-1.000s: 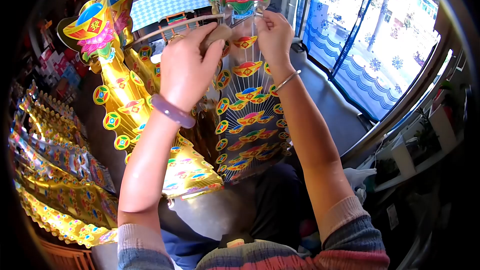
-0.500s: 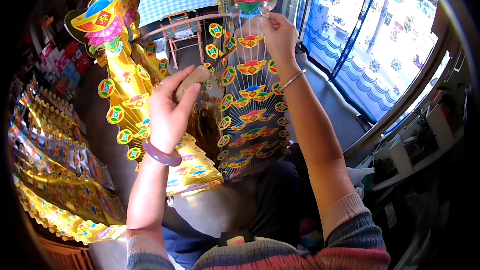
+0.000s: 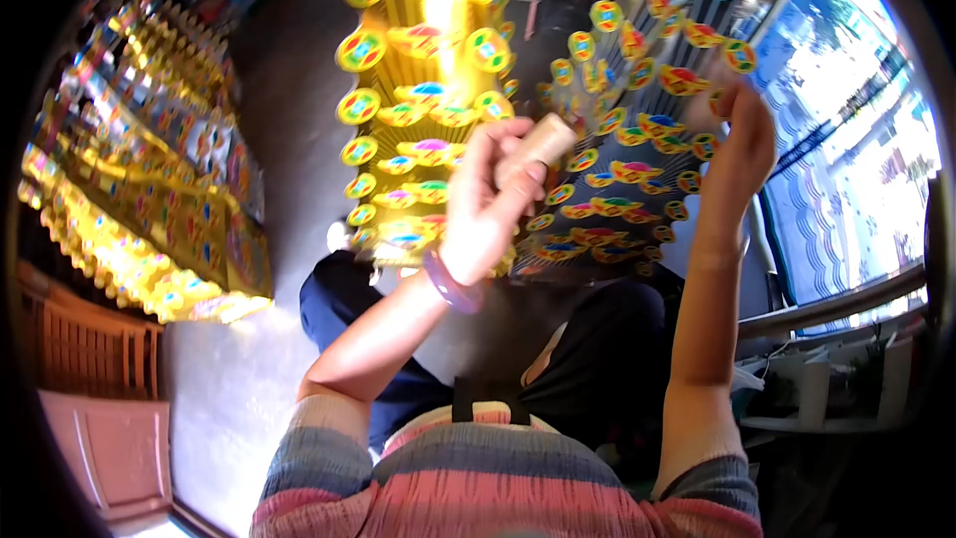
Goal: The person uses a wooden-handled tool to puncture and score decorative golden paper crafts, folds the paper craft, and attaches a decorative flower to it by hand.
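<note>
My left hand [image 3: 486,204], a purple bangle at its wrist, is closed around the handle of a wooden-handled tool [image 3: 546,142]. The thin dark shaft seen earlier cannot be made out now. Beside the right edge of a clear and silver hanging decoration [image 3: 637,171], printed with ingots and coins, is my right hand [image 3: 745,139]. Its fingers are curled together and smeared by motion; what they hold, if anything, is hidden. A matching gold foil decoration [image 3: 430,60] hangs left of the tool.
More gold and silver foil decorations [image 3: 149,189] are stacked at the left, above a wooden slatted chair [image 3: 95,339]. A blue-patterned curtain [image 3: 836,189] covers the bright window at the right. White planters [image 3: 817,384] stand along the lower right.
The view has tilted down and turned left. My right hand has come down from the top of the clear decoration to its side edge. The tool stays in my left hand.
</note>
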### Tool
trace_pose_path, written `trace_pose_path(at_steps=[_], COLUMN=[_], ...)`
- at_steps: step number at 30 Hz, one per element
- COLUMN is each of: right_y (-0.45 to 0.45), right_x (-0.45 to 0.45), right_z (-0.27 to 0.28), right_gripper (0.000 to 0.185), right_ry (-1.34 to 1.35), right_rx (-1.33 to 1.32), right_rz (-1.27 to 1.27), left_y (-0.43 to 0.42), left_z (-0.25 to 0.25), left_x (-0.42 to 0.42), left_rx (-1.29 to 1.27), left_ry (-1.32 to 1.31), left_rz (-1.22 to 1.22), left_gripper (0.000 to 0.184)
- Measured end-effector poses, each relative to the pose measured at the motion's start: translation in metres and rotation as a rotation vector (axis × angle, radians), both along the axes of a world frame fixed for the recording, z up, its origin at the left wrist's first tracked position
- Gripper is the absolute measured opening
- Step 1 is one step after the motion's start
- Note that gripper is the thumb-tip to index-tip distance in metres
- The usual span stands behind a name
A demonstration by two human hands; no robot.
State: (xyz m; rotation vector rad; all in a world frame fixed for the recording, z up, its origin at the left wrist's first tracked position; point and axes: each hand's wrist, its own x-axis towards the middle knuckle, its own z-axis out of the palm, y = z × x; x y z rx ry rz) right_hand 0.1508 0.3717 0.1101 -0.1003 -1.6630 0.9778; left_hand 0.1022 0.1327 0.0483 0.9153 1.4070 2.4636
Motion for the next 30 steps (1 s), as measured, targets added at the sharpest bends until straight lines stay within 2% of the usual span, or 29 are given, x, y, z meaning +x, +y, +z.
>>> trace_pose_path(at_steps=[2, 4, 5, 6, 9, 11, 12, 13, 15, 17, 19, 21, 22, 23, 25, 26, 30], right_y=[-0.045, -0.102, -0.123, -0.126, -0.129, -0.132, -0.137, -0.143, -0.154, -0.174, -0.193, -0.212, -0.223, -0.231, -0.247, -0.256, -0.277], right_x=[0.021, 0.041, 0.045, 0.046, 0.046, 0.046, 0.045, 0.045, 0.044, 0.036, 0.024, 0.011, 0.005, -0.002, -0.012, -0.018, -0.040], right_z=[-0.060, -0.090, -0.101, -0.116, -0.152, -0.170, -0.180, -0.185, -0.194, -0.217, -0.258, -0.283, -0.294, -0.306, -0.317, -0.325, -0.349], right_gripper=[0.021, 0.030, 0.034, 0.037, 0.039, 0.038, 0.037, 0.037, 0.037, 0.036, 0.036, 0.035, 0.033, 0.034, 0.034, 0.034, 0.033], right_ry=[-0.229, -0.474, -0.464, -0.511, -0.575, -0.528, -0.524, -0.615, -0.788, -0.852, -0.787, -0.742, -0.764, -0.745, -0.756, -0.723, -0.674], right_rx=[0.019, 0.058, -0.125, -0.176, -0.328, -0.315, -0.280, -0.277, -0.264, -0.176, -0.125, -0.035, -0.072, -0.003, 0.014, 0.002, 0.023], right_rz=[0.345, 0.437, 0.599, 0.629, 0.729, 0.731, 0.641, 0.675, 0.731, 0.729, 0.754, 0.759, 0.754, 0.725, 0.748, 0.765, 0.775], left_y=[-0.003, -0.005, -0.006, -0.007, -0.030, -0.050, -0.063, -0.079, -0.110, -0.144, -0.166, -0.182, -0.187, -0.185, -0.188, -0.190, -0.195], left_z=[-0.036, -0.066, -0.078, -0.094, -0.120, -0.153, -0.170, -0.187, -0.240, -0.292, -0.288, -0.310, -0.316, -0.311, -0.305, -0.309, -0.324], left_x=[0.011, 0.027, 0.037, 0.045, 0.052, 0.051, 0.048, 0.045, 0.028, -0.002, -0.023, -0.050, -0.058, -0.064, -0.074, -0.079, -0.091], left_rx=[-0.056, -0.091, -0.059, -0.012, -0.285, -0.454, -0.529, -0.605, -0.730, -0.840, -1.094, -1.132, -1.077, -1.111, -1.091, -0.998, -0.932], left_ry=[-0.001, -0.034, -0.084, -0.103, 0.026, 0.208, 0.147, 0.085, -0.052, -0.142, -0.048, 0.080, 0.018, 0.091, 0.003, 0.034, -0.033], left_rz=[0.035, 0.015, -0.040, -0.025, 0.088, 0.303, 0.326, 0.342, 0.580, 0.816, 1.045, 1.175, 1.108, 1.176, 1.025, 1.043, 1.005], left_gripper=[0.034, 0.032, 0.031, 0.032, 0.031, 0.027, 0.029, 0.031, 0.034, 0.042, 0.050, 0.055, 0.053, 0.046, 0.038, 0.027, 0.014])
